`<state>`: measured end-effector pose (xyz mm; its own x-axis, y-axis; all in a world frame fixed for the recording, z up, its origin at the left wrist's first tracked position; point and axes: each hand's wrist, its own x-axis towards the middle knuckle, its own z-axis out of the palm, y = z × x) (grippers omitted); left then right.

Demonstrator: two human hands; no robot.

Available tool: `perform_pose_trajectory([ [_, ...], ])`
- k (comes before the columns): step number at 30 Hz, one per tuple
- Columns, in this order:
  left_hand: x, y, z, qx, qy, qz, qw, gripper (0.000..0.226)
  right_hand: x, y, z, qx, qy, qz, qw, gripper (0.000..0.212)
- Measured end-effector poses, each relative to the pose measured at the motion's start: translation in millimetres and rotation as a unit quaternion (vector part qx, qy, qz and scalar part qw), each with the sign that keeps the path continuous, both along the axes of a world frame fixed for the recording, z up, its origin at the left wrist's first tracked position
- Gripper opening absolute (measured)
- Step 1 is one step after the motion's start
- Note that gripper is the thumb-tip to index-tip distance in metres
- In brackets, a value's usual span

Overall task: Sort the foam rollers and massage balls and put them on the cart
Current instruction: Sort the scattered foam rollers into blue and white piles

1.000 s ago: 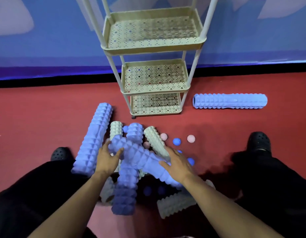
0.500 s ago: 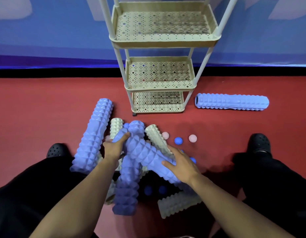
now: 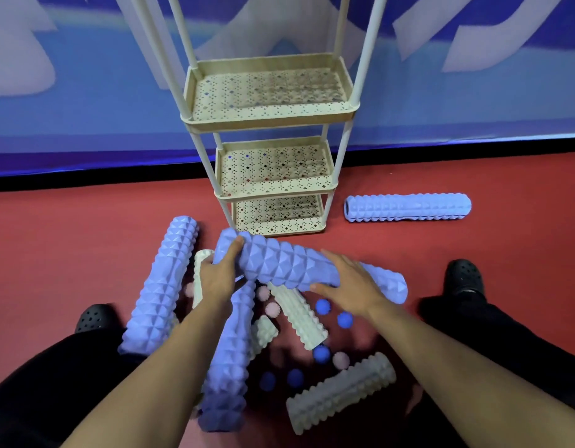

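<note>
We hold a blue roller (image 3: 289, 266) level over the floor pile, just before the cart (image 3: 270, 116): left hand (image 3: 219, 278) curled round one end, right hand (image 3: 350, 286) gripping the other.

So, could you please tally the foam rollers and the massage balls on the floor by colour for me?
Blue-purple ridged foam rollers: 4, one gripped by the left hand and the right hand
Cream ridged foam rollers: 4
Blue spiky massage balls: 5
Pink spiky massage balls: 4
Total: 17 in view; the pile may hide more.
</note>
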<state>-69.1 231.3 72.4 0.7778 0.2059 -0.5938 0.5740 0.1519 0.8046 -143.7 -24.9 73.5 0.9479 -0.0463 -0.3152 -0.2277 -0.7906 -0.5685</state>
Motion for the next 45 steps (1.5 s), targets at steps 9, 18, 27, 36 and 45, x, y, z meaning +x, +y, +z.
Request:
perform_pose_trajectory([
  [9,1.2,-98.3,4.7,-0.003,-0.023,-0.054,0.998,0.075,16.5,-91.3,19.1,-0.035,0.034,0.016,0.999,0.099],
  [18,10.8,-171.2,-22.1,-0.023,-0.017,-0.095,0.995,0.063,44.9,-191.6,-22.7,-0.028,0.115,0.070,0.990,0.074],
  [27,43.5,-260.3,-83.7,-0.021,0.028,-0.181,0.983,0.045,89.4,-295.1,-74.7,-0.174,0.004,0.115,0.978,0.084],
  [36,82.1,-341.7,-176.2,-0.066,0.069,-0.173,0.980,0.036,125.6,-379.2,-171.3,-0.210,0.009,0.137,0.968,0.111],
  [45,102.3,-378.4,-254.0,-0.050,0.096,-0.151,0.983,0.036,111.3,-421.8,-254.6,-0.228,0.090,-0.031,0.969,0.108],
])
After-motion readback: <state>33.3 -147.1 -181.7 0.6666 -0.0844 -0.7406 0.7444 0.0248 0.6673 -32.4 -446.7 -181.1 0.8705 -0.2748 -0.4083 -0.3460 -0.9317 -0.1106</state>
